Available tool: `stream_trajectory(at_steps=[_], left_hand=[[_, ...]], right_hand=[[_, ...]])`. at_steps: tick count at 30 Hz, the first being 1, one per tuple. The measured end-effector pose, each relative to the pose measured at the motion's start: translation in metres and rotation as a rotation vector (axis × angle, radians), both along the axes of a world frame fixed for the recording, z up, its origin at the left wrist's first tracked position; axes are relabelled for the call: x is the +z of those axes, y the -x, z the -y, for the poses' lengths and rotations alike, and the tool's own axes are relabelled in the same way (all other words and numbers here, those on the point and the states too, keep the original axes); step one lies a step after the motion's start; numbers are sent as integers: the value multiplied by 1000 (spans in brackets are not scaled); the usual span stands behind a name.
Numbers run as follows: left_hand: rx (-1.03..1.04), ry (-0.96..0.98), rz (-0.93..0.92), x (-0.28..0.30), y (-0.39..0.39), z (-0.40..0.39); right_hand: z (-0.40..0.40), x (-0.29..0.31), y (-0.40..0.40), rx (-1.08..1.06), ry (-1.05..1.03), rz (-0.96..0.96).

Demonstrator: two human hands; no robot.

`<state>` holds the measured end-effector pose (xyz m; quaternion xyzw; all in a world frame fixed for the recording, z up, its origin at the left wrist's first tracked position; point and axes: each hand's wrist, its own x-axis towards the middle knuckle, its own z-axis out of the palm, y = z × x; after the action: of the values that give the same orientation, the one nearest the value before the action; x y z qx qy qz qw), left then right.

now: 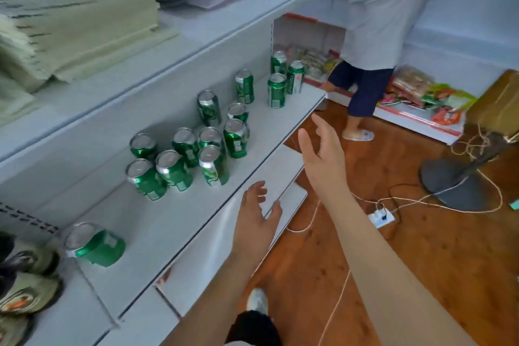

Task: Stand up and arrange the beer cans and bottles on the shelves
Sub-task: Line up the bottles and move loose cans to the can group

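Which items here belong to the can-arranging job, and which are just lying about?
Job: green beer cans, lone can, shelf, left hand, right hand.
Lying about: stacked paper, fan base, power strip, snack packets.

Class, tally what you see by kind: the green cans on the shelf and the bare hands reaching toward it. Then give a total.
Green cans: 14
Bare hands: 2 (left hand, right hand)
Total: 16

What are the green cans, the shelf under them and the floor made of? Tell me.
Green cans: likely aluminium, with bare silvery tops and glossy printed sides. Shelf: smooth matte white, probably painted metal or laminate. Floor: wood or wood-look laminate, with brown grain and knots.
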<state>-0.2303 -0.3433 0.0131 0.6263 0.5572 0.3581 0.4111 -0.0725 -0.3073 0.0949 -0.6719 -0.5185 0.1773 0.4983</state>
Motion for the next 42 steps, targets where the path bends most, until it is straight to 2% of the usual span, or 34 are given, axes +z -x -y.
stream_trajectory(at_steps=[9,17,21,25,29,33,36,39,42], left_hand=[[86,41,72,-9,-108,-182],[252,125,-9,-18,-156,-280],[443,107,-117,-27,-192,-320],[694,123,-147,-23,-232,-356],[827,14,-129,-22,-250,-393],[761,28,50,-27,-225,-395],[721,104,238,-26,-203,-383],[669,172,334,-22,-188,-369],[612,252,457,-23,-179,-354]], right_hand=[[-186,-28,-111,32,120,105],[-345,-55,-186,127,277,237],[-418,-79,-199,274,367,139],[-436,-97,-214,439,307,100],[-439,-96,-246,750,331,55],[-439,-98,-266,889,402,-102],[-440,-100,-273,891,446,-233],[-431,-107,-277,864,553,-445],[-418,-116,-275,824,604,-543]])
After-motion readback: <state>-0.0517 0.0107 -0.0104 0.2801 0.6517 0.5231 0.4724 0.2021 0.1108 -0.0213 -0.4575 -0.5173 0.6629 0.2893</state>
